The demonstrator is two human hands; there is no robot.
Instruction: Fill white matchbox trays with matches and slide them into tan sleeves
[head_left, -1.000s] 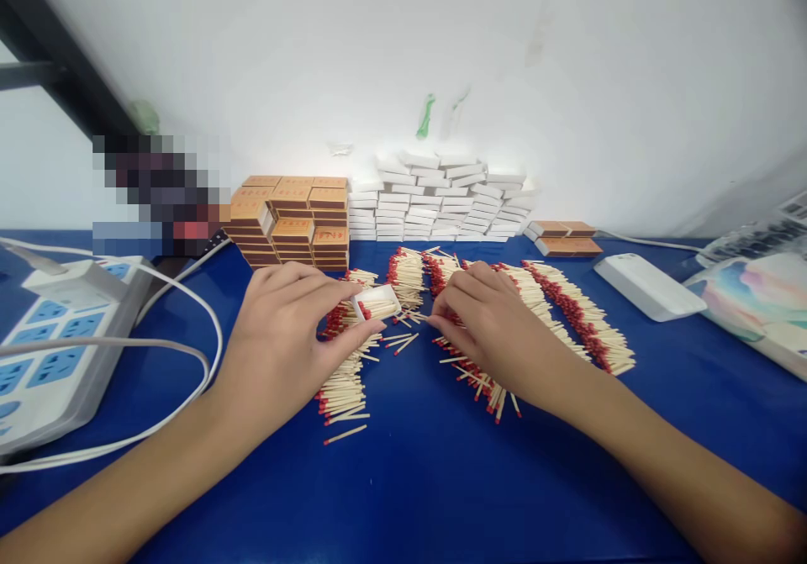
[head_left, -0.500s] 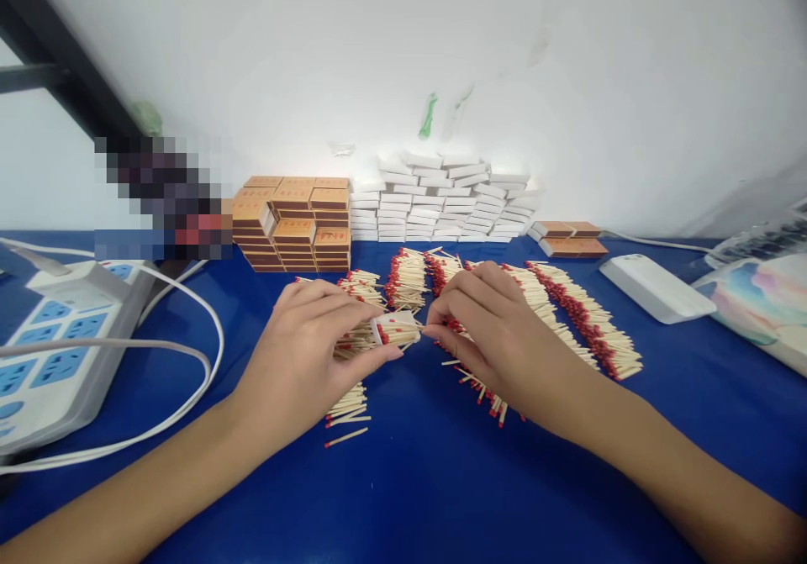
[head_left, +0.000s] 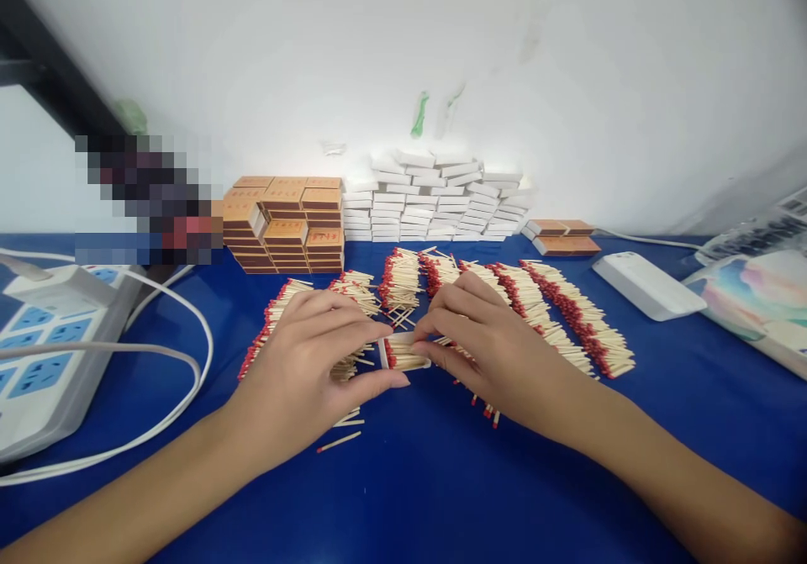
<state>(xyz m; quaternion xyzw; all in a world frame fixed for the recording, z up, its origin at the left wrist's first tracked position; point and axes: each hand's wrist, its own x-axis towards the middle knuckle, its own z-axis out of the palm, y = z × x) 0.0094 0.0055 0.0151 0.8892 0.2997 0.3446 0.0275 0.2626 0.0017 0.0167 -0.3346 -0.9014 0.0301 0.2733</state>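
Between the thumb and forefinger of my left hand [head_left: 319, 345] is a small white matchbox tray [head_left: 382, 354], its open side facing up. Red-headed matches [head_left: 403, 355] lie in it, heads toward the left end. My right hand [head_left: 482, 329] has its thumb and fingertips pinched together at the tray's right end, on the matches there; its fingers partly hide that end. Loose matches lie in piles behind and under both hands, among them a pile [head_left: 400, 282] just beyond the tray and a long row [head_left: 577, 316] to the right.
Orange matchboxes [head_left: 287, 228] are stacked at the back left, beside many white trays [head_left: 435, 202] against the wall. More matchboxes [head_left: 567, 245] and a white block-shaped device [head_left: 649, 285] are at right. A power strip [head_left: 47, 337] with white cables [head_left: 205, 337] lies left on the blue table [head_left: 391, 488].
Both hands and the tray have come slightly lower and nearer me. My right fingertips have moved in over the tray's right end, and the matches now lie flatter in it.
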